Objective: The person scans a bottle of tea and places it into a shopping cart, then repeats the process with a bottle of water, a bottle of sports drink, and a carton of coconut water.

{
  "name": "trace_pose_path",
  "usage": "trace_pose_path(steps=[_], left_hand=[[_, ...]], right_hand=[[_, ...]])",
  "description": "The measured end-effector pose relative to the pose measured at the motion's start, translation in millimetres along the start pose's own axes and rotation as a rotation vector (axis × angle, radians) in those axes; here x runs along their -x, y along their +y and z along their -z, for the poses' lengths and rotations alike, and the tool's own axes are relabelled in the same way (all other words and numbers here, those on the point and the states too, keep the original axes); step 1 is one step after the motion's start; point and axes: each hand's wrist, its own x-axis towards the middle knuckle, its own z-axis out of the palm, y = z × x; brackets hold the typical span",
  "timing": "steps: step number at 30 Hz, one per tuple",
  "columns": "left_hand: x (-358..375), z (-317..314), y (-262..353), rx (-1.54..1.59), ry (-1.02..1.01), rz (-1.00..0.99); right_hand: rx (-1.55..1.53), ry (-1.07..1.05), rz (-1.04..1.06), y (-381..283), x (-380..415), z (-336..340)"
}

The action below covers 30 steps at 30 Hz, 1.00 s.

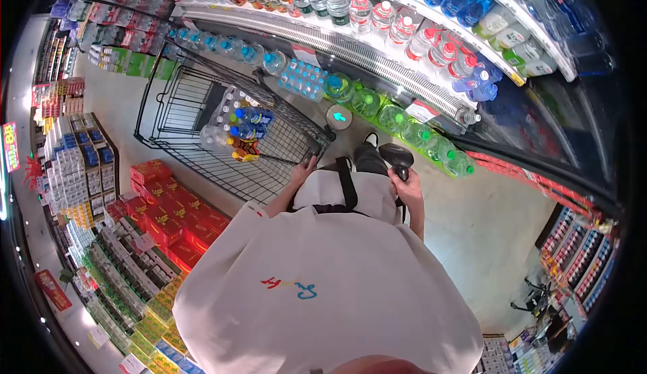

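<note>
My left hand (304, 171) is at the near end of a black wire shopping cart (195, 165), its fingers closed on the cart's handle. Inside the cart lie blue-labelled bottles (251, 123), a pack of clear bottles (222, 119) and bottles with orange-brown labels (245, 149). On the other side of my body, my right hand (407, 187) is wrapped round the handle of a black scanner-like device (396, 157), whose wide head points away from me.
Shelves of water bottles (404, 29) curve across the top. Green bottles (393, 118) and blue-capped jugs (273, 60) line the floor below them. Red boxes (165, 205) are stacked left of the cart. A round floor marker (339, 116) lies beyond my shoe.
</note>
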Motion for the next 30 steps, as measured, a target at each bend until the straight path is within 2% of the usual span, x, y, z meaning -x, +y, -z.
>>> trace_pose_path(steps=[3,4,9,11,12,13,14,15,17,21,22,24,27,29,30], left_hand=[[7,-5,1,-0.016,-0.043,0.058],[10,-7,4,-0.08,0.007,0.038],[18,-14,15,-0.152,0.167,0.064],[21,-14,20,-0.148,0.154,0.096],[23,-12,22,-0.1,0.135,0.086],[24,-11,23,-0.053,0.116,0.075],[29,-9,25,-0.085,0.13,-0.018],[28,-11,26,-0.083,0.131,-0.015],[27,-9,26,-0.098,0.085,0.114],[28,-20,18,-0.12,0.099,0.175],[32,-22,19,-0.138,0.108,0.117],[42,-21,24,-0.158,0.113,0.069],[50,-31,27,-0.128,0.131,0.161],[52,-43,15,-0.12,0.147,0.088],[56,-43,19,-0.162,0.085,0.098]], right_hand=[[0.111,-0.006,0.059,-14,-10,8],[0.239,0.023,0.113,-12,-16,12],[0.211,-0.042,0.01,-33,-36,23],[0.288,-0.028,0.016,-44,-38,22],[0.295,-0.06,-0.108,-50,-37,25],[0.302,-0.063,-0.108,-52,-37,25],[0.38,-0.059,-0.077,-53,-38,26],[0.456,-0.058,-0.045,-53,-39,27],[0.477,-0.056,-0.018,-48,-44,34],[0.508,-0.071,0.007,-52,-43,50],[0.513,-0.079,0.008,-60,-46,54],[0.439,-0.145,-0.183,-73,-44,58],[0.479,-0.167,-0.183,-72,-54,62],[0.507,-0.17,-0.133,-59,-64,62],[0.533,-0.172,-0.077,-57,-65,63]])
